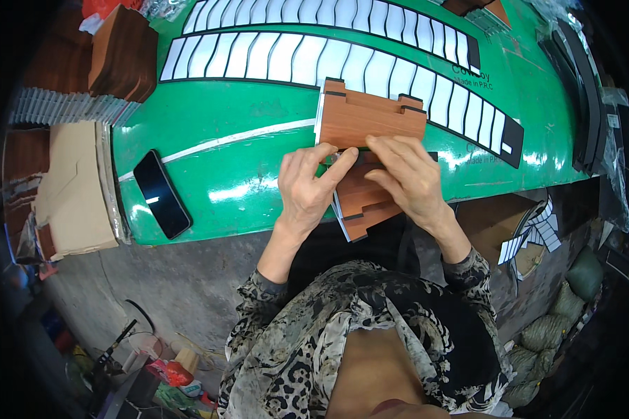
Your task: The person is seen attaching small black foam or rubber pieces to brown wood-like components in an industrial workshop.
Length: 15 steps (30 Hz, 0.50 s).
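Observation:
At the front edge of the green table, two reddish-brown wood-grain pieces meet: an upper panel (372, 124) with a notched edge and short black strips, and a lower panel (365, 190) that overhangs the edge. My left hand (306, 183) is closed at their left side, thumb and fingers pinching where the pieces meet. My right hand (414, 179) curls over the same seam from the right, fingertips on the lower panel's top edge and thumb bent beneath. Both hands cover parts of the seam, so how the pieces join is hidden. A pale layer shows along the panels' left edges.
Beyond lie two long rows of white strips with black edging, a far row (328, 15) and a nearer row (272, 61). A black phone (162, 195) rests left, beside cardboard (77, 188) and stacked brown panels (122, 56). Black strips (576, 98) line the right side.

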Motion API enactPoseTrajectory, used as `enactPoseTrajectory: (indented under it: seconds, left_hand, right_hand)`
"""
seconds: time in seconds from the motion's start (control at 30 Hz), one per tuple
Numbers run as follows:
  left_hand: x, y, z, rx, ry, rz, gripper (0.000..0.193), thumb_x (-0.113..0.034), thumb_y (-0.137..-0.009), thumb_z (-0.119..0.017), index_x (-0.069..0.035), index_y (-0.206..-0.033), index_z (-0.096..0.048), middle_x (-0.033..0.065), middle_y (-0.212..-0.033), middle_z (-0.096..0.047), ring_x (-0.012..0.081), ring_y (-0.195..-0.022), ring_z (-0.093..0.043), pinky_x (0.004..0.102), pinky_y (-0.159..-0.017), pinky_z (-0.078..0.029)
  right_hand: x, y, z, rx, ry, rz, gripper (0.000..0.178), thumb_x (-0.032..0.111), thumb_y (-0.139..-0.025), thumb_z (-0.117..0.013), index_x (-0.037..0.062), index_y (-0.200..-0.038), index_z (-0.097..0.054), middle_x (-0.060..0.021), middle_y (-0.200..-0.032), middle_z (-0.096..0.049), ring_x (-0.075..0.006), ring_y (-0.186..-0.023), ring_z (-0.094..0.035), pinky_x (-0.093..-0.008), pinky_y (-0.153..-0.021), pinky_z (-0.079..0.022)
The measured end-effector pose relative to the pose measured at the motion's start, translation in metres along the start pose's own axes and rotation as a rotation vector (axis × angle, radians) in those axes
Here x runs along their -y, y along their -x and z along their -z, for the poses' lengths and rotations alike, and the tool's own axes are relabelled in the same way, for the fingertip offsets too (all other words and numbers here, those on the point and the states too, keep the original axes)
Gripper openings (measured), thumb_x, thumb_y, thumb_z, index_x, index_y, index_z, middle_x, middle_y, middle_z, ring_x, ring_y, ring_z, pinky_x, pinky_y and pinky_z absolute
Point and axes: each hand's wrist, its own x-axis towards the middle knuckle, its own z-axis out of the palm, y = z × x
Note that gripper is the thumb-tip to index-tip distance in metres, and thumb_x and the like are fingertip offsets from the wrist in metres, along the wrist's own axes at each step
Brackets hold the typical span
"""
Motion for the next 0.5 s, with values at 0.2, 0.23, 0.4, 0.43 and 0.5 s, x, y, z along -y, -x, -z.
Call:
enactPoseTrajectory:
  seconds: [0.2, 0.23, 0.4, 0.43, 0.5]
  left_hand:
    - [-0.001, 0.0, 0.005, 0.002, -0.107, -0.074, 0.044, -0.002, -0.067, -0.065, -0.02, -0.108, -0.066, 0.0006, -0.089, -0.058, 0.0179, -0.075, -0.057, 0.0315, -0.061, -0.04]
    - [0.001, 0.0, 0.002, 0.027, -0.121, -0.079, 0.046, -0.002, -0.068, -0.065, -0.02, -0.11, -0.065, 0.0008, -0.089, -0.058, 0.0181, -0.076, -0.057, 0.0317, -0.062, -0.041]
    - [-0.008, 0.033, 0.026, 0.081, -0.18, -0.017, 0.062, -0.022, -0.066, -0.076, -0.012, -0.122, -0.052, 0.0139, -0.121, -0.051, 0.0308, -0.11, -0.049, 0.0441, -0.09, -0.039]
    - [-0.006, 0.058, 0.033, 0.146, -0.052, -0.044, 0.072, -0.033, -0.064, -0.077, -0.011, -0.126, -0.047, 0.0164, -0.129, -0.043, 0.0341, -0.12, -0.041, 0.0504, -0.098, -0.03]
    - [-0.017, 0.082, 0.032, 0.286, -0.046, -0.071, 0.071, -0.033, -0.065, -0.077, -0.011, -0.126, -0.046, 0.0158, -0.128, -0.044, 0.0338, -0.119, -0.041, 0.0495, -0.098, -0.031]
  right_hand:
    - [-0.016, 0.03, 0.038, -0.212, 0.012, -0.259, 0.032, -0.004, -0.077, -0.065, 0.0013, -0.109, -0.063, -0.0102, -0.099, -0.066, -0.0247, -0.086, -0.061, -0.0306, -0.075, -0.05]
    - [-0.02, 0.039, 0.044, -0.263, -0.027, -0.327, 0.028, -0.006, -0.081, -0.06, 0.0005, -0.109, -0.062, -0.0104, -0.096, -0.066, -0.0231, -0.084, -0.061, -0.0289, -0.075, -0.049]
    - [-0.04, 0.103, 0.059, -0.193, -0.217, -0.565, 0.04, -0.01, -0.075, -0.057, 0.0019, -0.114, -0.058, -0.0116, -0.107, -0.061, -0.0244, -0.092, -0.06, -0.0314, -0.079, -0.049]
    - [-0.034, 0.103, 0.062, -0.051, -0.187, -0.479, 0.048, -0.009, -0.071, -0.058, 0.0033, -0.117, -0.055, -0.0117, -0.115, -0.057, -0.0262, -0.099, -0.057, -0.0331, -0.083, -0.048]
    - [-0.034, 0.112, 0.062, 0.224, -0.067, -0.355, 0.068, -0.005, -0.06, -0.064, 0.0072, -0.125, -0.048, -0.0103, -0.13, -0.045, -0.0307, -0.117, -0.046, -0.0382, -0.092, -0.045]
